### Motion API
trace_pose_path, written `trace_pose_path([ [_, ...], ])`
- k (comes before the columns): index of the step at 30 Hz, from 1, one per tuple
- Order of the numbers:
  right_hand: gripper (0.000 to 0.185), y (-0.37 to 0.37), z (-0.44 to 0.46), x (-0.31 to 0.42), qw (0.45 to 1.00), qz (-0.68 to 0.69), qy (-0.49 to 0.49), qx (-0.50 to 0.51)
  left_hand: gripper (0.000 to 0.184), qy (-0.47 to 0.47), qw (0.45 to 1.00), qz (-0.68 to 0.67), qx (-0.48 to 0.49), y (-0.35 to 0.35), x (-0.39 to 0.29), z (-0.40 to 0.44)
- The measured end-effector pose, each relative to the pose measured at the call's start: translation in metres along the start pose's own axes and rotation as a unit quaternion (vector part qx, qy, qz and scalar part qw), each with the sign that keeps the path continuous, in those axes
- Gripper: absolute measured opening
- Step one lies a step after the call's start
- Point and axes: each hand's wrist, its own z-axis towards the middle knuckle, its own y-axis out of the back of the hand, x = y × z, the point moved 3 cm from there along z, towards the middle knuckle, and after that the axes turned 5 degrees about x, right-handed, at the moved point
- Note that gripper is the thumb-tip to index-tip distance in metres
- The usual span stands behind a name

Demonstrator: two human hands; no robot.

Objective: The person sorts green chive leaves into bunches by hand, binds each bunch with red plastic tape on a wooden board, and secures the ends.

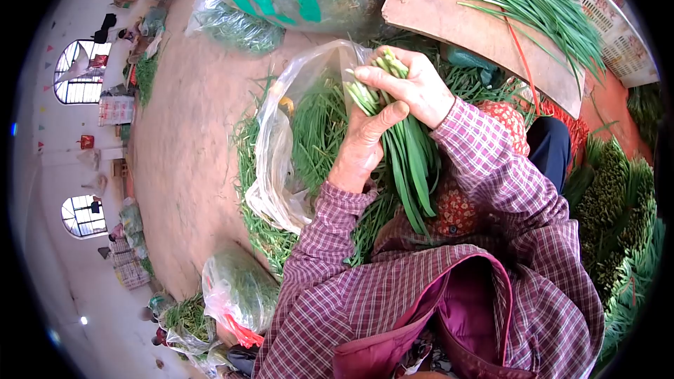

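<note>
A bunch of garlic chives [411,161] is held in both of my hands, its pale stem ends upward and its green leaves hanging toward my lap. My left hand [364,142] is closed around the stems from the left, thumb across them. Higher up, my right hand [418,88] grips the stems near their cut ends, with thumb and fingers on either side. Just left of my hands, an open clear plastic bag [270,161] holds loose green leaves [319,133].
A board [428,0] at upper right carries a pile of chives [533,0]. Beside it stands a white crate [604,21]. Stacked chives [618,217] lie at right. Filled plastic bags [239,284] sit on the floor [182,126], and loose leaves surround the open bag.
</note>
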Motion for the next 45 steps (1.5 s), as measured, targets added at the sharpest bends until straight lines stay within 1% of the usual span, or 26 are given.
trace_pose_path([
  [2,0.036,-0.004,0.005,-0.003,1.0,-0.013,0.009,0.004,0.081,-0.002,1.0,0.004,-0.003,0.0,-0.006,-0.001],
  [4,0.029,-0.006,0.008,0.001,0.991,-0.107,0.079,-0.007,0.081,0.017,1.0,0.01,0.012,-0.002,-0.009,-0.003],
  [5,0.038,-0.004,0.008,0.008,0.966,-0.213,0.145,-0.014,0.08,0.025,1.0,0.015,0.0,-0.003,-0.01,-0.006],
  [6,0.038,-0.002,0.011,0.011,0.966,-0.215,0.143,-0.013,0.08,0.025,1.0,0.011,-0.001,-0.003,-0.011,-0.007],
  [8,0.041,-0.004,0.016,0.025,0.862,-0.38,0.335,-0.029,0.073,0.057,0.998,0.006,0.002,0.001,-0.011,-0.006],
  [10,0.042,-0.001,0.029,0.026,0.848,-0.383,0.367,0.004,0.067,0.067,0.997,-0.042,-0.002,0.009,-0.005,-0.002],
  [12,0.042,-0.007,0.039,0.021,0.816,-0.433,0.33,0.192,0.056,0.081,0.996,-0.036,0.007,0.007,-0.012,0.0],
  [13,0.042,-0.008,0.043,0.021,0.817,-0.433,0.33,0.191,0.052,0.081,0.996,-0.036,0.0,0.004,-0.016,-0.001],
  [15,0.053,-0.009,0.055,0.014,0.924,-0.274,0.175,0.199,0.046,0.125,0.992,-0.014,0.021,0.014,-0.021,0.004],
  [17,0.073,-0.009,0.054,0.031,0.951,-0.199,0.112,0.207,0.04,0.037,0.999,-0.017,0.002,0.013,-0.046,0.01],
  [20,0.086,-0.026,0.054,0.003,0.956,-0.138,0.194,0.17,0.031,-0.047,0.994,-0.024,-0.095,0.047,-0.091,0.019],
  [22,0.098,-0.027,0.047,-0.014,0.936,-0.241,0.15,0.207,0.024,-0.103,0.99,-0.086,-0.034,0.066,-0.126,0.024],
  [23,0.095,-0.021,0.041,-0.021,0.94,-0.21,0.054,0.264,0.019,-0.142,0.984,-0.084,-0.064,0.077,-0.142,0.022],
  [24,0.083,-0.009,0.044,-0.05,0.922,-0.305,0.058,0.231,0.015,-0.182,0.975,-0.082,-0.094,0.089,-0.16,0.019],
  [26,0.049,0.017,0.038,-0.059,0.906,-0.356,0.031,0.225,0.01,-0.218,0.967,-0.075,-0.109,0.113,-0.186,0.012],
  [27,0.043,0.027,0.036,-0.065,0.893,-0.401,0.061,0.195,0.009,-0.241,0.958,-0.058,-0.146,0.123,-0.197,0.008],
  [29,0.037,0.046,0.033,-0.064,0.849,-0.476,-0.125,0.19,0.02,-0.284,0.941,-0.04,-0.178,0.141,-0.21,0.005],
  [30,0.034,0.053,0.03,-0.062,0.812,-0.548,-0.124,0.156,0.02,-0.287,0.941,-0.039,-0.177,0.138,-0.212,0.002],
  [32,0.035,0.059,0.024,-0.037,0.792,-0.581,-0.15,0.115,0.02,-0.312,0.926,-0.012,-0.213,0.131,-0.212,-0.002],
  [34,0.038,0.074,0.028,-0.035,0.852,-0.513,-0.092,0.055,0.019,-0.31,0.93,-0.003,-0.197,0.133,-0.214,-0.002],
  [36,0.042,0.079,0.026,-0.02,0.878,-0.477,0.036,-0.024,0.017,-0.307,0.941,0.01,-0.141,0.128,-0.213,0.0],
  [38,0.052,0.075,0.022,0.001,0.938,-0.327,0.085,-0.079,0.014,-0.302,0.942,-0.001,-0.144,0.119,-0.21,0.0],
  [40,0.058,0.061,0.017,0.02,0.941,-0.304,0.121,-0.086,0.012,-0.303,0.941,-0.015,-0.149,0.095,-0.202,0.0],
  [41,0.065,0.054,0.014,0.031,0.944,-0.278,0.156,-0.089,0.015,-0.309,0.933,0.081,-0.168,0.078,-0.198,0.0],
  [42,0.086,0.042,0.009,0.041,0.917,-0.355,0.171,-0.065,0.018,-0.313,0.914,0.176,-0.19,0.06,-0.191,-0.003],
  [45,0.11,0.003,0.005,0.024,0.88,-0.389,0.272,-0.013,0.013,-0.369,0.825,0.406,-0.136,-0.009,-0.147,-0.007],
])
